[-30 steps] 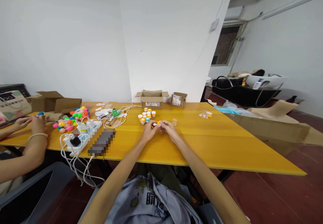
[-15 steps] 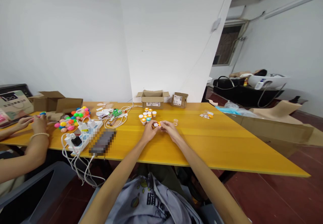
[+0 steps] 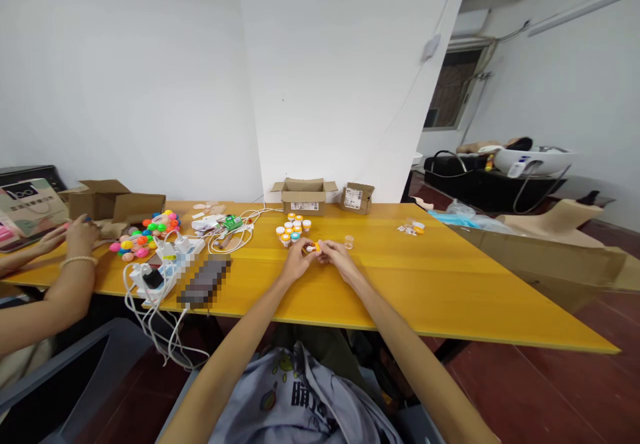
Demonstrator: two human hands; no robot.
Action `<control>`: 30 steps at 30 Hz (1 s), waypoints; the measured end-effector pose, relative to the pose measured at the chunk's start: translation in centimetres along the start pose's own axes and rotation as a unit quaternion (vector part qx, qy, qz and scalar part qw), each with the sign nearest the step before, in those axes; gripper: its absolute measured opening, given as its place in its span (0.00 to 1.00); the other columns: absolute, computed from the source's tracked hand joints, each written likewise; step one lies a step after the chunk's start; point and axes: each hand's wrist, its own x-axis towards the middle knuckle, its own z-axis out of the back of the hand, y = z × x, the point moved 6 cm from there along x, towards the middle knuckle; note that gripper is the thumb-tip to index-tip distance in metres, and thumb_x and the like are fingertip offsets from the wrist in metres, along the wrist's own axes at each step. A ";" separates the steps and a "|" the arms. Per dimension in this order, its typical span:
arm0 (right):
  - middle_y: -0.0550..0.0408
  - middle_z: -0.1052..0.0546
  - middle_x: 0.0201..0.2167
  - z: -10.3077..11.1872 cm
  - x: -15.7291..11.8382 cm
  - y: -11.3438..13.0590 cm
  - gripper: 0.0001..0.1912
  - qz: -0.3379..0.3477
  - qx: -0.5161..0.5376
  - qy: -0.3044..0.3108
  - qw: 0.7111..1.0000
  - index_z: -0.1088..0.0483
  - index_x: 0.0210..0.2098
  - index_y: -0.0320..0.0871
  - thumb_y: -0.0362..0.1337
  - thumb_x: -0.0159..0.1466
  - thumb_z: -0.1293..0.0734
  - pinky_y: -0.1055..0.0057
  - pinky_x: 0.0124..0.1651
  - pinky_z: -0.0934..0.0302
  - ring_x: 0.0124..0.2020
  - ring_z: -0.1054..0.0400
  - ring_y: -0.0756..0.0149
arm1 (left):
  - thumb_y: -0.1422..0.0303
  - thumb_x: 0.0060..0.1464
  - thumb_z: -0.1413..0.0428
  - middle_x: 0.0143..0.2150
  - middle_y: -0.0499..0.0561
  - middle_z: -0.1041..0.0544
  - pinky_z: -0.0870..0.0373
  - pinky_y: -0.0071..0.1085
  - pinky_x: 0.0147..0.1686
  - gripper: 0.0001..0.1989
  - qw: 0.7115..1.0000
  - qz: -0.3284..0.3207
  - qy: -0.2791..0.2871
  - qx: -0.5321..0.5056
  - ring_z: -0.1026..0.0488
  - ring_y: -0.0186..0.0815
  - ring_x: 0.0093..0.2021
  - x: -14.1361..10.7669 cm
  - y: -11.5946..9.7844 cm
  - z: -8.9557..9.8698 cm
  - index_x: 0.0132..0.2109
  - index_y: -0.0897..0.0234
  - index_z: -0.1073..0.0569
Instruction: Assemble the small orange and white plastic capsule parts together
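Observation:
My left hand (image 3: 297, 261) and my right hand (image 3: 337, 257) meet over the middle of the table, fingers closed round a small orange lid (image 3: 317, 247) with a white patterned piece on it. The fingers partly cover the lid. Just behind my left hand stands a cluster of several small tubs (image 3: 293, 227) with orange, white and teal lids. Beside my right hand, a clear open cup (image 3: 349, 241) sits on the table.
Further right lie loose lids and small white pieces (image 3: 412, 229). Two cardboard boxes (image 3: 303, 199) stand at the back. To the left are cables, a power strip (image 3: 173, 267), a phone (image 3: 205, 283) and colourful balls (image 3: 134, 244). A co-worker's hands (image 3: 81, 239) are at far left.
The patterned white piece and orange lid have been tilted between my fingers, so less of the white face shows. The co-worker's hands have shifted slightly.

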 end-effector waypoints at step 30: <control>0.58 0.26 0.22 -0.2 -0.1 0.4 0.26 0.009 0.005 -0.011 1.000 0.26 0.25 0.44 0.61 0.43 0.25 0.70 0.33 0.35 0.26 0.33 0.69 | 0.69 0.46 0.35 0.41 0.51 0.23 0.30 0.33 0.40 0.15 1.000 -0.009 -0.027 0.007 0.26 0.38 0.41 -0.1 -0.5 0.2 0.42 0.61 0.26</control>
